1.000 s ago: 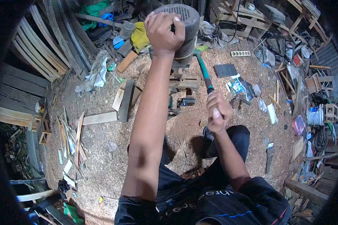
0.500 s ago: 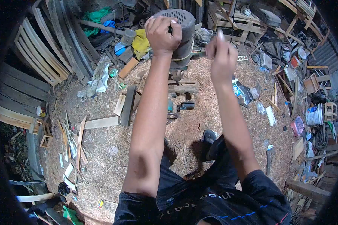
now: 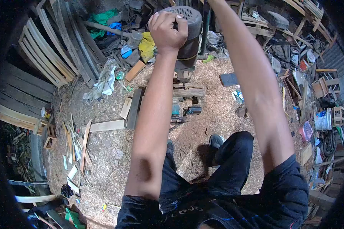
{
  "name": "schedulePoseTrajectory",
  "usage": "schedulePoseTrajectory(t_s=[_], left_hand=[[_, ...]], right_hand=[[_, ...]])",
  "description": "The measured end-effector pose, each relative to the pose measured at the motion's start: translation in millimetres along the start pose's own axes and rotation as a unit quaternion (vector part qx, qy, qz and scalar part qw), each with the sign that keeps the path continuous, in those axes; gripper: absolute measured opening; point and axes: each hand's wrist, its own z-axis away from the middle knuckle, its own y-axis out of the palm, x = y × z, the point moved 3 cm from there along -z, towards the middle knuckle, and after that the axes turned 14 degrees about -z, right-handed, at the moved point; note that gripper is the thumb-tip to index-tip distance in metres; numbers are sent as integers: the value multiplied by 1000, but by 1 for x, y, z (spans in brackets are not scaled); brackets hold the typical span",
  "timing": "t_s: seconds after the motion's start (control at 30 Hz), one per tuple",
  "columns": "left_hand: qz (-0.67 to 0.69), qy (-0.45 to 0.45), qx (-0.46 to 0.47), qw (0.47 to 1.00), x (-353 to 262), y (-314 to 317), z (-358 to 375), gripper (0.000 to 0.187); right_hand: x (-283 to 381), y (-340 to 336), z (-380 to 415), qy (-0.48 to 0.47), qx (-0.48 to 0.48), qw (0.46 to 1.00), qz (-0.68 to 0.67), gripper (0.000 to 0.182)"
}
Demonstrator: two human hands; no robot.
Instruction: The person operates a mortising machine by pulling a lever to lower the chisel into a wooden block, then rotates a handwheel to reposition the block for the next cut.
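My left hand [image 3: 168,32] is closed, its fingers hooked over the edge of a dark upright cylindrical housing [image 3: 189,32] with a perforated round top. Part of the housing's left side is hidden behind that hand. Below the housing, worn wooden blocks [image 3: 189,91] and a small teal machine part [image 3: 175,110] show on the ground. My right forearm [image 3: 252,72] stretches up past the housing's right side. The right hand itself lies beyond the top edge of the view, so its fingers are hidden.
Wood shavings [image 3: 221,110] cover the floor. Curved wooden slats [image 3: 46,53] lean at the upper left. Loose sticks [image 3: 85,147] and a dark board [image 3: 133,110] lie on the left. Clutter, including a white bucket [image 3: 323,119], lines the right side.
My right hand has moved up and out of view, the arm now extended farther. My left hand stays on the housing. The view has shifted slightly.
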Motion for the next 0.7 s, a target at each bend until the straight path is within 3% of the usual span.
schedulePoseTrajectory(t_s=[0.1, 0.17, 0.2, 0.23, 0.27, 0.33, 0.4, 0.57, 0.7], left_hand=[[-14, 32, -22, 999, 1, -1, -1, 18], [-2, 27, -10, 1000, 0, -2, -1, 18], [-3, 27, -1, 1000, 0, -4, -1, 18], [-3, 28, 7, 1000, -2, -6, -2, 19], [0, 25, 25, 999, -3, -8, -2, 19], [3, 27, 63, 998, -3, -13, -4, 21], [2, 31, 75, 997, -4, -15, -6, 22], [8, 20, 94, 995, -8, -15, -8, 22], [2, 29, 93, 995, -7, -15, -18, 22]], right_hand=[[-27, 10, 0, -1, -13, 999, 36, 71], [-72, 13, 22, -236, -41, 971, -3, 61], [-60, 2, 51, -103, 43, 994, -14, 76], [-80, 1, 75, -175, -64, 978, 91, 29], [-104, -4, 92, -175, -33, 981, 76, 21], [-106, -14, 124, -23, -14, 997, 70, 25], [-124, -13, 133, -58, -32, 995, 74, 21], [-131, -7, 122, -14, -34, 996, 86, 25], [-139, -4, 98, 31, 25, 997, 68, 27]])
